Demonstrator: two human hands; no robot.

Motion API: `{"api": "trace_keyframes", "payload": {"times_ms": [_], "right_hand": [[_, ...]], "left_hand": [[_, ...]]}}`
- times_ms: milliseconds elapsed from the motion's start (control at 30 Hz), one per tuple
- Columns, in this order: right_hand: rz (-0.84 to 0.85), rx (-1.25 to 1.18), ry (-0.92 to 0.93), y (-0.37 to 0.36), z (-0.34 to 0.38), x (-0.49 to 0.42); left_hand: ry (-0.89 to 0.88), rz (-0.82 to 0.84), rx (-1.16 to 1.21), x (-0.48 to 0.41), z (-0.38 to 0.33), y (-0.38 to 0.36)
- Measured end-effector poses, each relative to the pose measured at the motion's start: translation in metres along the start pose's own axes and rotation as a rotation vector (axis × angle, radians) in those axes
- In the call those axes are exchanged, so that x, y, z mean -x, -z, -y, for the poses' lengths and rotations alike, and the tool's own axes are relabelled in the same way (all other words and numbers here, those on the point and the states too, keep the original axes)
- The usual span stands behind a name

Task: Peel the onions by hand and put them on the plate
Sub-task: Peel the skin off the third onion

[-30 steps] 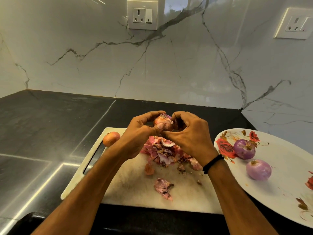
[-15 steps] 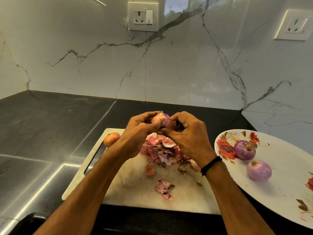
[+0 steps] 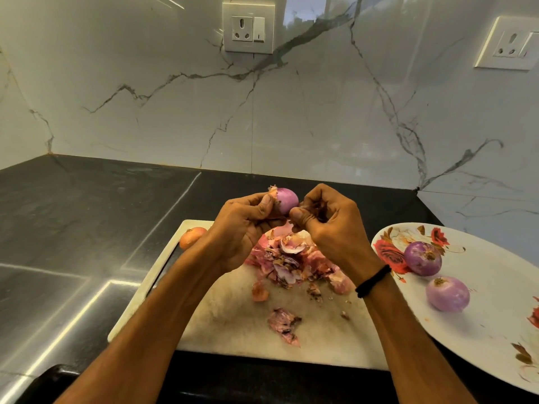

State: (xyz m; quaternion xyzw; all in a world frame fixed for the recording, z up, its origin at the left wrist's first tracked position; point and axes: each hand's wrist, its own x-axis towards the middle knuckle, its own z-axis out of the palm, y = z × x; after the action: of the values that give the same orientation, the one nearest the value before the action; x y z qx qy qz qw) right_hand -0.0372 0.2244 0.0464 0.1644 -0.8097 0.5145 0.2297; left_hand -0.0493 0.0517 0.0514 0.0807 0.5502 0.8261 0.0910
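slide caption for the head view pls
Left hand holds an onion, right hand pulls its skin, over the board; two peeled onions on the plate.

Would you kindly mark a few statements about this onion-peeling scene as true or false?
1. Two peeled purple onions lie on the white floral plate. True.
2. The unpeeled brown onion rests on that plate. False: the unpeeled brown onion rests on the white cutting board.
3. The left hand holds a partly peeled purple onion. True.
4. The pink onion skins are heaped on the plate. False: the pink onion skins lie on the cutting board.
5. The right hand pinches loose onion skin. True.
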Motion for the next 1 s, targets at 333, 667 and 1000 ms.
{"api": "trace_keyframes", "payload": {"times_ms": [333, 667, 1000], "right_hand": [[0.087, 0.224, -0.024, -0.001, -0.007, 0.003], [-0.086, 0.312, 0.164, -0.017, -0.011, 0.002], [-0.084, 0.210, 0.163, -0.014, -0.010, 0.001]], "left_hand": [[-0.049, -0.042, -0.067, -0.006, -0.002, 0.005], [-0.127, -0.065, -0.155, -0.007, 0.000, 0.005], [-0.114, 0.022, -0.155, -0.006, -0.001, 0.008]]}}
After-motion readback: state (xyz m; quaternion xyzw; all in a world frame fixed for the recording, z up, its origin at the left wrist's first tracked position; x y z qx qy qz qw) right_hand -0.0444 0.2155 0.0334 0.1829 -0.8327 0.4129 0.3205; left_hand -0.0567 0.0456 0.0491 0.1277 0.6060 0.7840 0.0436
